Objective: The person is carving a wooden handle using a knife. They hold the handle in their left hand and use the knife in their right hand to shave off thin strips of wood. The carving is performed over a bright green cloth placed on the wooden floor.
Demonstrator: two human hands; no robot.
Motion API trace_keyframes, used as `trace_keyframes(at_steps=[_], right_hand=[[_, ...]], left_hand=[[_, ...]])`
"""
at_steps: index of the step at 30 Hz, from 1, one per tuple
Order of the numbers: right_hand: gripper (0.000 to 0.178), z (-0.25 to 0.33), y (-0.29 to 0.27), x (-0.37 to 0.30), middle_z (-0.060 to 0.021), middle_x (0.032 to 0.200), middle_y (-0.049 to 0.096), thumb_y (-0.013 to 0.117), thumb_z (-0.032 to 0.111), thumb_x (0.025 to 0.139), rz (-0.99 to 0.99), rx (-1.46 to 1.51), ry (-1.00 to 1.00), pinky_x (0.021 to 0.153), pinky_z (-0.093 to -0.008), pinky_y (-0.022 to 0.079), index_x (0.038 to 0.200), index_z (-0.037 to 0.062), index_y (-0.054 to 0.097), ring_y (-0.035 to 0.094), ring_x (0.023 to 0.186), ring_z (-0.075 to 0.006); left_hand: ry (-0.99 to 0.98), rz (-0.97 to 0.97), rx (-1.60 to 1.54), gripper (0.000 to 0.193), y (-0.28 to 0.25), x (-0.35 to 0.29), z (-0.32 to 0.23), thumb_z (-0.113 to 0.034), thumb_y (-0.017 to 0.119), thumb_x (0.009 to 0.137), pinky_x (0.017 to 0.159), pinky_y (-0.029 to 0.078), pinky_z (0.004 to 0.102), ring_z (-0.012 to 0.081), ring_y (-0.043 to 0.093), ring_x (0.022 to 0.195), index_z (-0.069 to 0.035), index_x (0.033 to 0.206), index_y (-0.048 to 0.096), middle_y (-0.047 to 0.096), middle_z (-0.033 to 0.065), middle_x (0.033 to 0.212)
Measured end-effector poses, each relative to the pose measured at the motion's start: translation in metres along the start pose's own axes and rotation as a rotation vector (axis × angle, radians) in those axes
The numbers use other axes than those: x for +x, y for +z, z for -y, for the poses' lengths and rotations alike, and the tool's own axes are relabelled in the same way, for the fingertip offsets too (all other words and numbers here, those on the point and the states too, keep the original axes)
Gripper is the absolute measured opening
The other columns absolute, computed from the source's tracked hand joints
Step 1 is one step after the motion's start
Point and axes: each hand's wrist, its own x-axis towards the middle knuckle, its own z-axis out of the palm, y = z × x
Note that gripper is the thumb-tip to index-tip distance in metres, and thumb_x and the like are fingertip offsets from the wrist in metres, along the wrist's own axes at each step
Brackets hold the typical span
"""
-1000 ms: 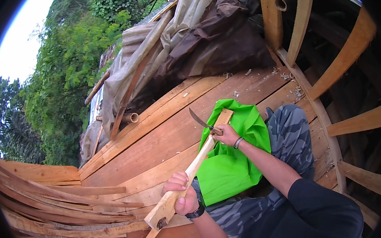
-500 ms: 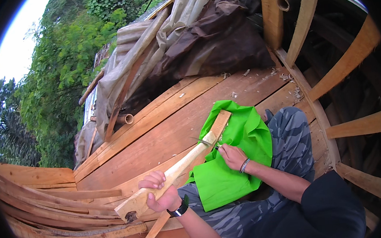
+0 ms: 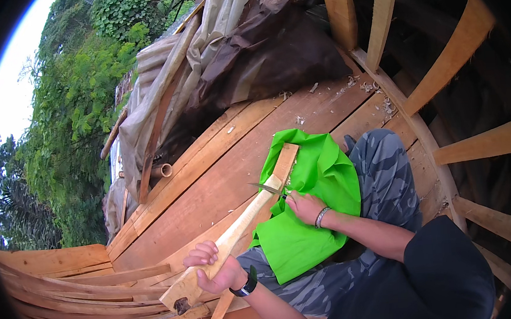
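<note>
Fingers of the left hand grasp the broad near end of a long, pale, carved wooden piece, whose far end lies over bright green cloth draped on grey camouflage trousers. The right hand grips a curved, dark metal knife, its blade across the wood.

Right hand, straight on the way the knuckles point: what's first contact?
Likely the wood, up and left of the right hand; its knife crosses it in view. Depth is unclear: it might skim the green cloth first.
</note>
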Motion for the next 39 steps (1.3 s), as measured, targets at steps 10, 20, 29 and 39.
trace_keyframes(at_steps=[10,20,29,39], right_hand=[[0.04,0.012,-0.003,-0.02,-0.0218,0.071,0.062,0.037,0.041,0.098,0.039,0.005,-0.11,0.063,-0.0528,0.049,0.096,0.0036,0.05,0.062,0.067,-0.0427],[0.042,0.025,-0.032,-0.035,-0.0222,0.076,0.065,0.037,0.041,0.098,0.153,-0.047,-0.173,0.063,-0.0507,0.051,0.098,0.0023,0.053,0.064,0.07,-0.0393],[0.044,0.027,-0.014,-0.028,-0.0217,0.077,0.065,0.035,0.042,0.098,0.263,-0.11,-0.277,0.063,-0.0507,0.05,0.099,0.0025,0.054,0.064,0.071,-0.0386],[0.04,-0.004,-0.018,-0.016,-0.02,0.068,0.062,0.039,0.04,0.097,0.034,-0.143,-0.238,0.058,-0.0506,0.05,0.098,0.0021,0.051,0.063,0.067,-0.0394]], left_hand=[[0.076,-0.002,0.082,0.02,0.02,-0.02,-0.001,-0.025,0.047,0.078,0.056,0.03,0.0275,0.0121,0.032,0.055,-0.01,0.072,0.036,0.031,0.001,0.059],[0.049,0.0,0.057,0.019,0.028,-0.019,0.009,-0.025,0.046,0.078,0.056,0.03,0.0283,0.0119,0.032,0.056,-0.01,0.072,0.037,0.03,0.0007,0.059],[0.088,-0.035,0.11,0.019,0.007,-0.024,-0.008,-0.024,0.046,0.078,0.057,0.03,0.0277,0.0117,0.031,0.056,-0.01,0.071,0.035,0.029,0.0006,0.06],[0.032,0.043,0.065,0.019,0.03,-0.021,0.001,-0.025,0.046,0.078,0.057,0.03,0.0278,0.0114,0.031,0.056,-0.01,0.072,0.035,0.029,0.0005,0.061]])
